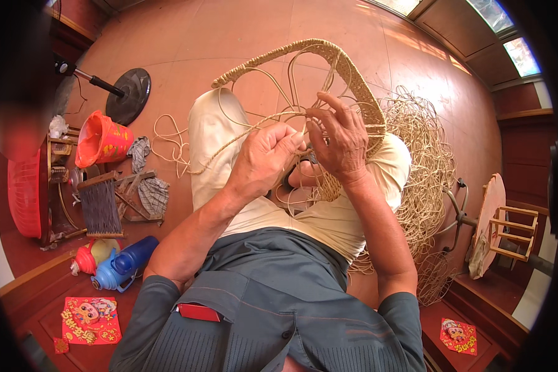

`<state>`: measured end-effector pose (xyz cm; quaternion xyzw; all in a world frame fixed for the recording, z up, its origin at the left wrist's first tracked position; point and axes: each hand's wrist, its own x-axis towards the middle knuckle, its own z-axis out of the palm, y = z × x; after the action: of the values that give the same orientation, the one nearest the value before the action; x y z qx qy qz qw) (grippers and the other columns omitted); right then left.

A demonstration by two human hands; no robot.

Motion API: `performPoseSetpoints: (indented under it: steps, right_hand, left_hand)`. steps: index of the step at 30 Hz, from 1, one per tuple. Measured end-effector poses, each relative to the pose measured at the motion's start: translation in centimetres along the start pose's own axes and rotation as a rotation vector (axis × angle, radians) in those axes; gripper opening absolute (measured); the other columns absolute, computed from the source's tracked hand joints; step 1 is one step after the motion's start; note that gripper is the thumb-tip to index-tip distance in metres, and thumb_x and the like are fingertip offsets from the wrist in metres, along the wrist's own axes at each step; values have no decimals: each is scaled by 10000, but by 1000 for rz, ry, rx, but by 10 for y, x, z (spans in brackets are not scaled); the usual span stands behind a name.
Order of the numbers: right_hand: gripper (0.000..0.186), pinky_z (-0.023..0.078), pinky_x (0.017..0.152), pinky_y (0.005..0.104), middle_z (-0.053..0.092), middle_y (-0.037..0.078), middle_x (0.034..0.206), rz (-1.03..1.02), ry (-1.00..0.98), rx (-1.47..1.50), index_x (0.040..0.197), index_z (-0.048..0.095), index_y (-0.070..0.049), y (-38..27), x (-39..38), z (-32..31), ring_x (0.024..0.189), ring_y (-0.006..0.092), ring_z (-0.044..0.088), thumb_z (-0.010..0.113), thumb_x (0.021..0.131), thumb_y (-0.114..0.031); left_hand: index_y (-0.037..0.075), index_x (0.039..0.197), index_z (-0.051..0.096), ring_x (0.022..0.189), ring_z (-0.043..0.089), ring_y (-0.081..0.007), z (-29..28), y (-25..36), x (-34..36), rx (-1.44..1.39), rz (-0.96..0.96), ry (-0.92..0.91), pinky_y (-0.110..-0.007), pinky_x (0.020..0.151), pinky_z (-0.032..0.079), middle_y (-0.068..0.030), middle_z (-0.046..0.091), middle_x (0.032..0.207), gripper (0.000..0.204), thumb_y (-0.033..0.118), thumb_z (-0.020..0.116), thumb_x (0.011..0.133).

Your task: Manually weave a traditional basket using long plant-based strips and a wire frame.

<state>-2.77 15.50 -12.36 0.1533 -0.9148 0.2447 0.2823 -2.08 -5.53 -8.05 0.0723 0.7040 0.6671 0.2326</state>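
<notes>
A half-woven basket frame of pale rattan hoops (328, 74) rests on the person's lap. The left hand (263, 158) is clenched around a thin tan cane strand (229, 146), drawing it toward the frame, while the right hand (338, 139) grips the frame's woven band with fingers spread. By the look of it, only the arched rim and one side band are woven; most ribs stand bare, so much weaving remains. A tangled heap of loose cane (425, 173) lies just beside the right knee
</notes>
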Motion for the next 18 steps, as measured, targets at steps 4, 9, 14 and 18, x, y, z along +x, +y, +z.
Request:
performPoseSetpoints:
  steps: [4,9,14,18]
  right_hand:
    - [174,487,988,400,700,32,1387,-55,83,-183,1109,787,-189,-4,5,-1,1081,242,710,824,943,-226]
    - [150,528,906,419,739,48,1202,45,53,-42,1089,769,-157,2,0,13,1015,274,709,821,964,-221]
    - [124,551,833,440,738,77,986,151,-14,117,1084,743,-107,-3,6,17,939,312,695,793,989,-171]
    - [122,547,837,446,739,74,968,246,25,248,1097,742,-95,-6,7,18,912,322,677,783,993,-145]
  left_hand:
    - [41,1082,708,503,333,-13,-8,22,6,-186,-1,-59,-243,457,278,141,394,641,338,359,639,1176]
    - [52,1097,722,521,250,18,-18,44,23,-292,14,-71,-232,474,188,150,367,636,342,380,657,1166]
    - [64,1096,746,524,308,-2,-18,37,33,-532,87,24,-207,469,260,108,436,664,404,437,614,1177]
    - [57,1093,742,534,327,-1,-8,11,21,-546,57,103,-204,464,279,94,465,662,434,443,570,1193]
